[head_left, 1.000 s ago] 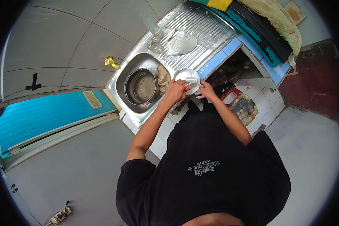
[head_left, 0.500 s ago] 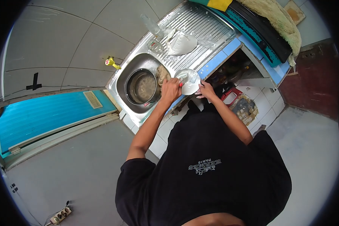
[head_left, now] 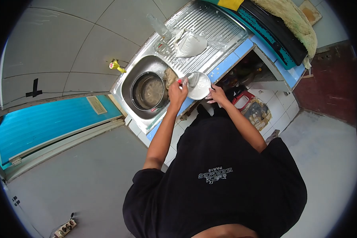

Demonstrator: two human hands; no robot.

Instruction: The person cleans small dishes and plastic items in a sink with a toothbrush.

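Near the front edge of the sink counter, my right hand (head_left: 217,95) grips the rim of a white bowl (head_left: 202,90). Whitish material lies inside the bowl. My left hand (head_left: 177,94) is closed around a red-handled tool with a grey end (head_left: 193,81); that end is over the bowl's left part. I cannot make out the tool's exact kind. Just left of this hand, a tan cloth (head_left: 170,77) lies at the edge of the sink basin.
A dark round pan (head_left: 148,91) with murky water sits in the steel basin (head_left: 127,82), beneath a yellow tap (head_left: 117,66). On the ribbed drainboard are a white bag (head_left: 191,45), a glass jar (head_left: 162,48) and a clear bottle (head_left: 158,26). A teal-and-black case (head_left: 261,33) stands at right.
My left hand has turned and its fingers have moved up and left, with the tool's red part shifting the same way. My right hand stays at the bowl's rim.
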